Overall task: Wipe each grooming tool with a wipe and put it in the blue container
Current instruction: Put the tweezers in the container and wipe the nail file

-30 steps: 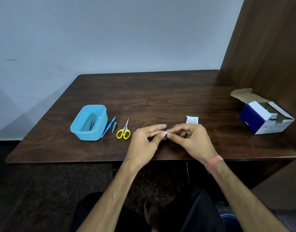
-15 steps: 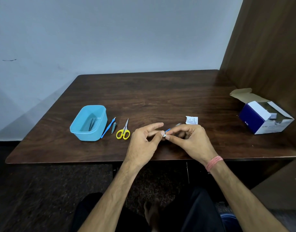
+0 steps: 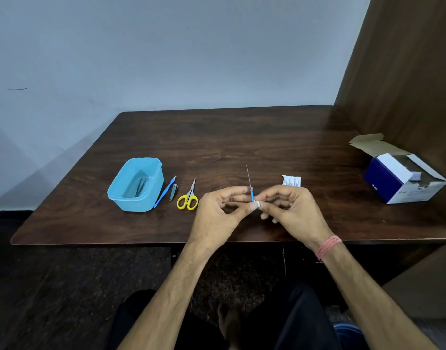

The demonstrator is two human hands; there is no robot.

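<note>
Both hands meet well right of the blue container (image 3: 136, 184): the left hand (image 3: 220, 213) pinches a thin blue-handled tool (image 3: 252, 195) upright, the right hand (image 3: 290, 210) pinches a white wipe (image 3: 257, 204) at its base.

A light blue container (image 3: 131, 198) sits left of centre on a dark brown wood-grain table (image 3: 229, 140). Beside it lie a blue-handled tool (image 3: 163, 193) and yellow-handled scissors (image 3: 188, 200). A navy and white box (image 3: 399, 184) sits at right; a pink thread band (image 3: 327, 246) circles the right wrist.
</note>
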